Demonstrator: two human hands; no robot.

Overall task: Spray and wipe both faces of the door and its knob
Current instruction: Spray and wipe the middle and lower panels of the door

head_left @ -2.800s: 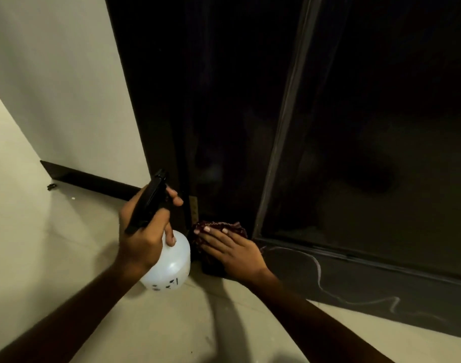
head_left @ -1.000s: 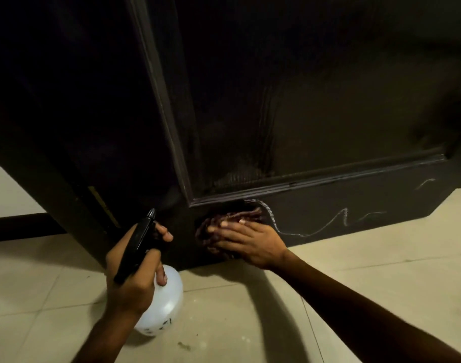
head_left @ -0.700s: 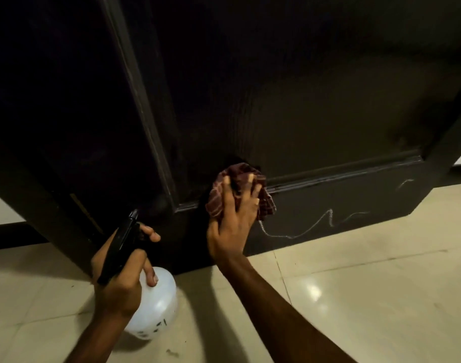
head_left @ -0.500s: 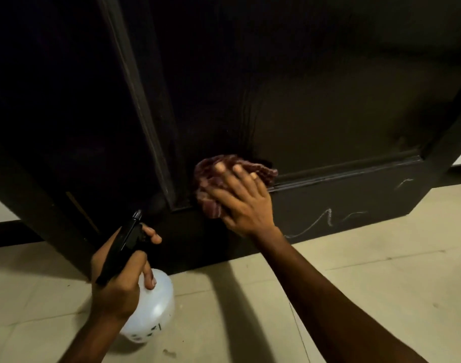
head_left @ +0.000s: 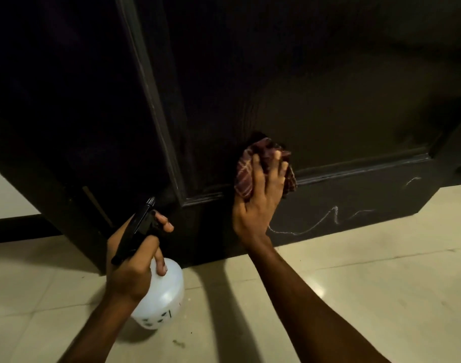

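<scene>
**Lower corner of a dark door being wiped, seen from the head camera**

At far left, a pale wall (head_left: 4,195) with a dark skirting (head_left: 14,229) is seen behind the edge of the dark door (head_left: 328,87). The door fills the upper frame and reaches down almost to the light tiled floor (head_left: 355,297).

Left of centre, a spray bottle (head_left: 163,297) with a white round body and a black head is held low over the floor by the left hand (head_left: 129,271). Its fingers (head_left: 160,260) are curled round the neck, and one finger is laid across the front of the black head. The nozzle is pointed up toward the door's lower part. Whether the bottle touches the floor cannot be told.

At centre, a dark red checked cloth (head_left: 246,174) is pressed against the door face by the right hand (head_left: 260,205). The fingers (head_left: 256,169) are straight, spread and pointed upward over it. The cloth is crumpled and lies across the raised moulding (head_left: 355,166) that borders the lower panel.

To the right, a white scribble (head_left: 331,213) is drawn along the bottom rail, beginning just beside the right wrist.
</scene>
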